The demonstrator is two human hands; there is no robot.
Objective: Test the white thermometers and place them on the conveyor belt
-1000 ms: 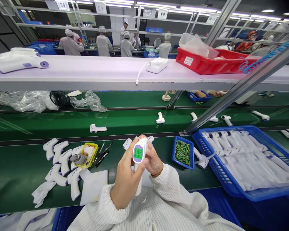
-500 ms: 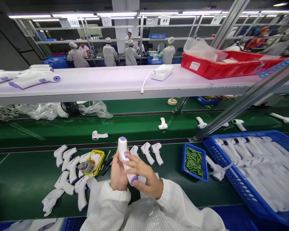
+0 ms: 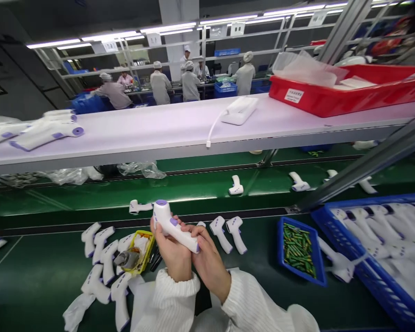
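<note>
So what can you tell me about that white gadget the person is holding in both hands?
The thermometer is a gun-shaped gadget of glossy white plastic with purple accents: a purple ring at its upper-left end, a purple button on its side, purple trim at the grip's end. It lies tilted, head up-left, above the green bench. The left hand cradles it from below; the right hand grips its lower end.
</note>
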